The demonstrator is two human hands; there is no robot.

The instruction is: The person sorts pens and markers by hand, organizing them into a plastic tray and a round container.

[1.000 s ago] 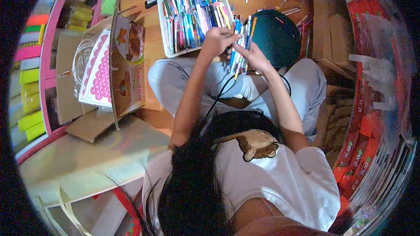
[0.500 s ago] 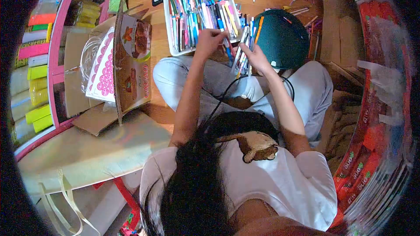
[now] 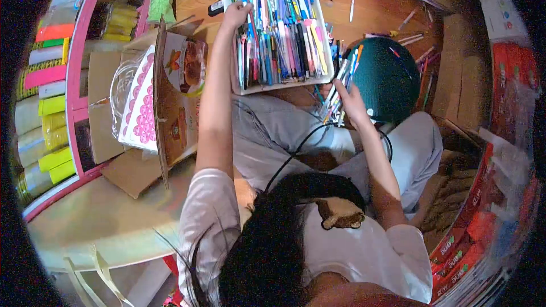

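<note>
My left hand [image 3: 239, 14] is at the upper left of a white plastic tray [image 3: 242, 86], its fingertips pinched on a reddish pen [image 3: 251, 24] just above the others. Rows of pens and markers [image 3: 284, 45] in many colours fill the tray. Close to the tray's lower right corner, my right hand [image 3: 354, 105] is closed round a loose bundle of pens [image 3: 339, 92], among them white, blue and orange ones. Its thumb lies across the bundle. Just beyond that hand rests a dark green round object [image 3: 392, 79] with a red pen on top.
On the left stands an open cardboard box [image 3: 176, 119] beside a pink-framed shelf [image 3: 74, 79]. More pens [image 3: 409, 40] lie on the wooden floor to the right, with a white pen [image 3: 352, 5] behind the tray. Red packages [image 3: 455, 256] line the right edge. A black cable [image 3: 296, 150] crosses my lap.
My left hand has moved from beside the bundle, up and left to the tray's far left side, carrying the reddish pen. The right hand still grips the bundle; the view has shifted slightly.
</note>
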